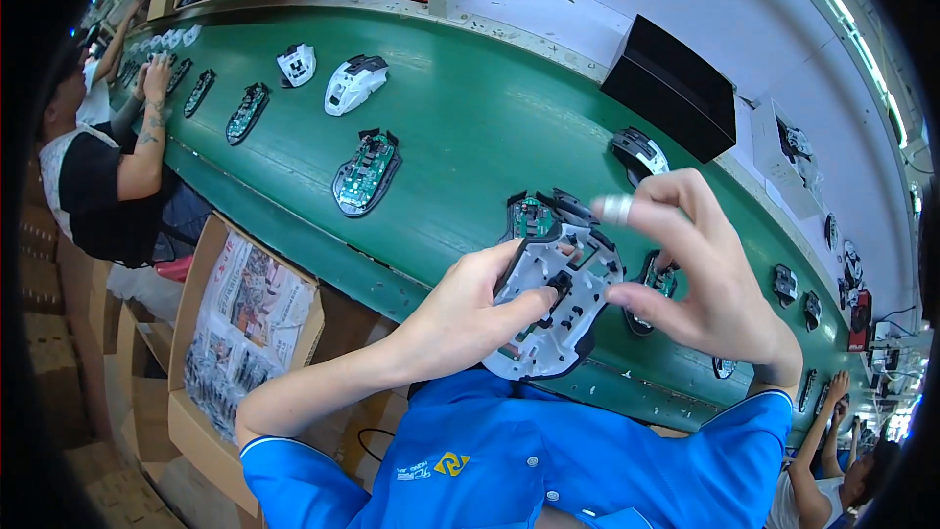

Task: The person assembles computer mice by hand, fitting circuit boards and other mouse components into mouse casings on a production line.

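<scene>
My left hand (468,302) grips a white and black computer mouse shell (537,358), its hollow inside facing up and the thumb pressed inside it. My right hand (720,279) is beside the shell with thumb and forefinger apart. White tape wraps one of its fingers, and the thumb tip is at the shell's right edge; whether it touches I cannot tell. Just behind the shell lies a mouse base with a green circuit board (529,216), partly covered. Another mouse base (661,279) shows partly behind my right hand.
Several mouse bases (364,176) and white shells (354,85) lie along the green bench (470,108). A black box (671,88) stands at the far edge. An open carton (308,333) sits at the near left. Co-workers (108,157) are at both ends.
</scene>
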Motion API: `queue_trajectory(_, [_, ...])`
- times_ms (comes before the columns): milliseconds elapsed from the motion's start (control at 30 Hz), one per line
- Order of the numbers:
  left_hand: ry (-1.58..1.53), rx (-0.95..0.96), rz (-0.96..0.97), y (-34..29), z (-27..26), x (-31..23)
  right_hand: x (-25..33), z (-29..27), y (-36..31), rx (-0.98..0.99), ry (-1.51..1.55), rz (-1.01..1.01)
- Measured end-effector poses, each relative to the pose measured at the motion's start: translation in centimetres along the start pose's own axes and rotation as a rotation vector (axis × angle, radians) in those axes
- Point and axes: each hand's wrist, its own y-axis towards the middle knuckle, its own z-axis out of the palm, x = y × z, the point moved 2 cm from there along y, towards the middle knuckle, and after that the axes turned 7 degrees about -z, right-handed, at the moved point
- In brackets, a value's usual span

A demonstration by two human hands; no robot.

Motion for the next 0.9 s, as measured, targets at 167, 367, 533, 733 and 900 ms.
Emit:
queue_trajectory(167, [0.112,-0.129,0.103,-0.1,0.0,-0.7,-0.7,2.3,0.6,0.085,0.231,0.165])
queue_trajectory(367, [0.137,-0.211,0.201,0.1,-0.4,0.0,0.1,2.6,1.4,0.042,0.177,0.095])
queue_trajectory(533, [0.031,-0.269,0.215,0.0,-1.0,-1.0,0.0,3.8,0.6,-0.078,0.352,0.189])
queue_trajectory(733, [-0.085,-0.348,0.396,0.9,-0.5,-0.4,0.2,7.2,-0.6,-0.276,0.334,0.220])
queue_trajectory(900, [-0.044,-0.336,0.442,0.5,-0.3,-0.8,0.6,7.9,-0.2,-0.352,0.287,0.252])
